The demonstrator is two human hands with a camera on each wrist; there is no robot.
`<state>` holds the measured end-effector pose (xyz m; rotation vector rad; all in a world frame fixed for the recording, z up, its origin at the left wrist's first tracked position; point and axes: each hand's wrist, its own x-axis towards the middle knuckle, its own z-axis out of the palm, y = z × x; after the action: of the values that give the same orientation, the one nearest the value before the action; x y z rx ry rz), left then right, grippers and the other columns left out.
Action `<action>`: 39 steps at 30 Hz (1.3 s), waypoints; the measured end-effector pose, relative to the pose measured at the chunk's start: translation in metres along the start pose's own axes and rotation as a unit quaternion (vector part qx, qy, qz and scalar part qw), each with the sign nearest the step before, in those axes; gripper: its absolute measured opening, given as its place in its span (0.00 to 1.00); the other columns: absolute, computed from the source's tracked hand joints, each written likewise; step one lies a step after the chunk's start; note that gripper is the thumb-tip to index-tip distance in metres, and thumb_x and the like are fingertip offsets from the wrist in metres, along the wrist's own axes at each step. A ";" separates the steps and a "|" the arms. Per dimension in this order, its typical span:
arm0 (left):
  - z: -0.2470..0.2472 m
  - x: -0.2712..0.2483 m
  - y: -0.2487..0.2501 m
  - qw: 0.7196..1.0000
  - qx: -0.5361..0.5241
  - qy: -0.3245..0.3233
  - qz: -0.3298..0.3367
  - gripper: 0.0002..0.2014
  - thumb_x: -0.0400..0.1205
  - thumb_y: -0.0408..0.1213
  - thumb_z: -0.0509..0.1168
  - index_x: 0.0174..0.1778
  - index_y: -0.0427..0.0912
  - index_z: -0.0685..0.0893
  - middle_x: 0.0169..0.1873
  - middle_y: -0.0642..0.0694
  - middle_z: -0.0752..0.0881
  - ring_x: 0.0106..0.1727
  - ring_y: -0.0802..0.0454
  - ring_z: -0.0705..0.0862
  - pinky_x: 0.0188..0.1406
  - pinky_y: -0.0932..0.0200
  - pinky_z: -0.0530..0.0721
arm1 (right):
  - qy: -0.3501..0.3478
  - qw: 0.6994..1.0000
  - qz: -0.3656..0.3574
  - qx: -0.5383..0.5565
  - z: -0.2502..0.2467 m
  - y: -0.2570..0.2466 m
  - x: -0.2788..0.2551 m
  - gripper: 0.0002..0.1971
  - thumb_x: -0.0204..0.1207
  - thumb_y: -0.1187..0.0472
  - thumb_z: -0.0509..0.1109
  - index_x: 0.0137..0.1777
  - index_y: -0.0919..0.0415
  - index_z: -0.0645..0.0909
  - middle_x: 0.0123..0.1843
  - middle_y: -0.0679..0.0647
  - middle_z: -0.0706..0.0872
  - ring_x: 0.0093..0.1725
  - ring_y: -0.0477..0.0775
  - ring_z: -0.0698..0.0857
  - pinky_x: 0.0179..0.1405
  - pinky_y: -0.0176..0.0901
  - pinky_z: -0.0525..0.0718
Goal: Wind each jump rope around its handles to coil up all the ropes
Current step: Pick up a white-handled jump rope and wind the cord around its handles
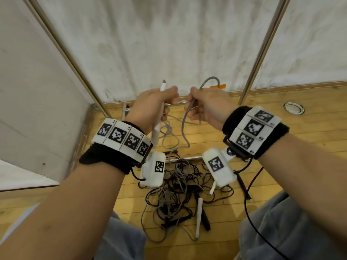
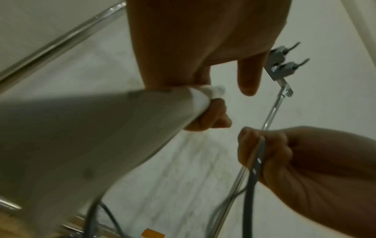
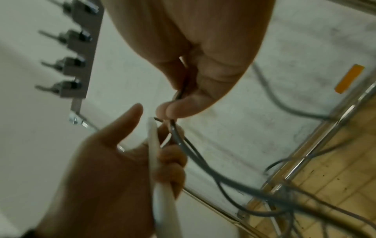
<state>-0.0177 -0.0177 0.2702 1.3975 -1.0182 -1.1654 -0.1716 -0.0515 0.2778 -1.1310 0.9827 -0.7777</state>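
Nearest, on the wooden floor (image 1: 281, 117) between the knees, a tangled pile of ropes (image 1: 178, 192) lies with a loose white handle (image 1: 199, 216) among black ones. Above it, the left hand (image 1: 150, 107) grips a white handle (image 1: 158, 121) upright, fingers curled round it. Just beside, the right hand (image 1: 208, 106) pinches the grey rope (image 1: 185, 128). That rope trails down into the pile, so winding may well snag or drag neighbouring ropes up; a slack pinch would probably leave loose coils.
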 end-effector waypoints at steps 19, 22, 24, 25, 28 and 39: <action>0.025 -0.011 -0.011 0.990 0.121 0.025 0.067 0.10 0.81 0.33 0.68 0.33 0.41 0.85 0.24 0.53 0.85 0.23 0.61 0.79 0.21 0.70 0.73 | 0.047 0.997 -0.011 0.058 -0.028 -0.012 0.002 0.03 0.78 0.64 0.68 0.44 0.64 0.80 0.40 0.58 0.85 0.38 0.53 0.84 0.43 0.43 0.84; 0.019 -0.007 -0.008 0.989 0.104 0.065 0.077 0.11 0.81 0.33 0.67 0.32 0.40 0.84 0.23 0.52 0.84 0.22 0.61 0.78 0.22 0.68 0.72 | -0.079 0.985 0.034 -0.152 -0.015 0.007 -0.004 0.08 0.75 0.69 0.67 0.52 0.71 0.83 0.45 0.62 0.85 0.45 0.51 0.84 0.48 0.45 0.82; 0.016 -0.004 -0.007 0.989 0.091 0.087 0.083 0.12 0.81 0.33 0.67 0.30 0.41 0.84 0.24 0.50 0.84 0.22 0.62 0.78 0.22 0.69 0.72 | -0.136 0.970 0.035 -0.197 -0.005 0.018 -0.008 0.09 0.74 0.71 0.68 0.53 0.70 0.84 0.49 0.62 0.87 0.50 0.51 0.84 0.51 0.47 0.83; 0.013 -0.003 -0.007 0.988 0.085 0.098 0.082 0.13 0.82 0.34 0.67 0.29 0.42 0.84 0.25 0.49 0.84 0.22 0.62 0.78 0.22 0.69 0.73 | -0.145 0.969 0.039 -0.196 -0.001 0.023 -0.010 0.08 0.73 0.71 0.68 0.50 0.65 0.86 0.50 0.58 0.89 0.52 0.50 0.85 0.50 0.44 0.84; 0.006 0.000 -0.006 0.988 0.067 0.118 0.075 0.14 0.81 0.35 0.67 0.28 0.45 0.84 0.27 0.48 0.85 0.25 0.59 0.79 0.22 0.65 0.73 | -0.137 0.947 0.006 -0.292 0.006 0.037 -0.011 0.05 0.76 0.64 0.69 0.46 0.56 0.85 0.52 0.52 0.89 0.56 0.52 0.84 0.54 0.48 0.84; -0.003 -0.006 -0.014 0.990 0.137 0.006 0.029 0.07 0.78 0.40 0.70 0.34 0.48 0.88 0.32 0.50 0.87 0.30 0.56 0.77 0.27 0.60 0.74 | -0.017 0.981 -0.076 -0.179 -0.007 0.016 -0.006 0.13 0.84 0.61 0.60 0.39 0.61 0.82 0.36 0.57 0.90 0.33 0.51 0.88 0.32 0.37 0.86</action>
<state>-0.0154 -0.0092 0.2573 1.5752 -1.2382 -1.0013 -0.1804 -0.0443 0.2630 -1.5404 1.0410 -0.7175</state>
